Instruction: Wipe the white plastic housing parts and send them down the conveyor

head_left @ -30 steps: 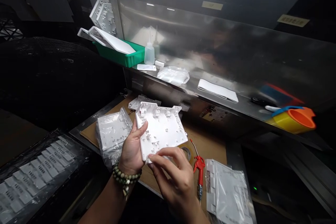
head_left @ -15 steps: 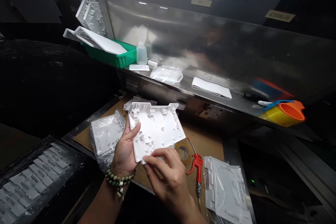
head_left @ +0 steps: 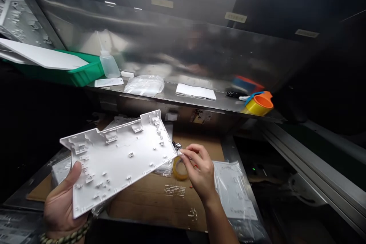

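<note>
My left hand (head_left: 64, 202) grips a white plastic housing panel (head_left: 120, 160) by its lower left end, thumb on the inner face and fingers behind. The panel is tilted, its clips and posts facing me. At the panel's right corner, my right hand (head_left: 198, 166) pinches a small white piece (head_left: 179, 153) between thumb and fingertips; its kind is too small to make out. Just above those fingertips is a small round black and silver part (head_left: 177, 146). Behind the right hand lies a roll of yellowish tape (head_left: 175, 171), partly hidden.
Bagged white panels (head_left: 236, 190) lie at right on the cardboard (head_left: 143, 202). The metal shelf (head_left: 168, 101) holds a green bin (head_left: 88, 74), a squeeze bottle (head_left: 110, 65), a plastic bag (head_left: 145, 85), a folded white cloth (head_left: 196, 91) and a yellow-orange roll (head_left: 259, 105).
The view has swung right. The panel has turned in my left hand and come nearer and to the left. My right hand has moved from its lower left corner to the right corner.
</note>
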`<state>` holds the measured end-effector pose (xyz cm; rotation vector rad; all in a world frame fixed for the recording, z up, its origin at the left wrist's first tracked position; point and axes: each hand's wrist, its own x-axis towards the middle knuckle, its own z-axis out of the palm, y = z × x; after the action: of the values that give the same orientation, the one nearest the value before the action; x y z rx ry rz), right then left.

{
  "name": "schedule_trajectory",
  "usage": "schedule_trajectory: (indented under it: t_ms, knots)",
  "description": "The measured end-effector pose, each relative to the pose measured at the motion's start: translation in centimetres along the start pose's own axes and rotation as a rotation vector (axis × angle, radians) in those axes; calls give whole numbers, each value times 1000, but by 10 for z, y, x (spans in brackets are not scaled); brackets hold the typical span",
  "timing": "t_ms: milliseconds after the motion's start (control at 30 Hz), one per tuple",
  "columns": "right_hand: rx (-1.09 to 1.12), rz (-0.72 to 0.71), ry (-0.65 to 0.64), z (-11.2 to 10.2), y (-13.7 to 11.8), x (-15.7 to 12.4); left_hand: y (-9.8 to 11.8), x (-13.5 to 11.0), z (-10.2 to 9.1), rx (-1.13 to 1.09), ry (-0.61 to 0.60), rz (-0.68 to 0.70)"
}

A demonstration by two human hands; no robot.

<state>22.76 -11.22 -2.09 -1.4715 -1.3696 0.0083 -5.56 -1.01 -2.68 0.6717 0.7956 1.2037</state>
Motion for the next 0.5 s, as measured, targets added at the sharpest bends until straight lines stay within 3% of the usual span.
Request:
schedule_trajectory:
  t_ms: [100,167,300,400,500]
  knots:
    - [28,20,6,-2,4,-3,-2,2,0,-24,-75,23]
    - [29,-13,-34,-3,10,-5,-4,3,-5,-72,-194,33]
    - [-12,7,-62,-2,29,-1,-7,7,-24,-387,-444,-49]
    - [65,81,13,-5,31,11,-11,8,-46,-588,-457,-208]
    - [169,72,117,-6,18,27,-18,7,-71,-584,-384,-356]
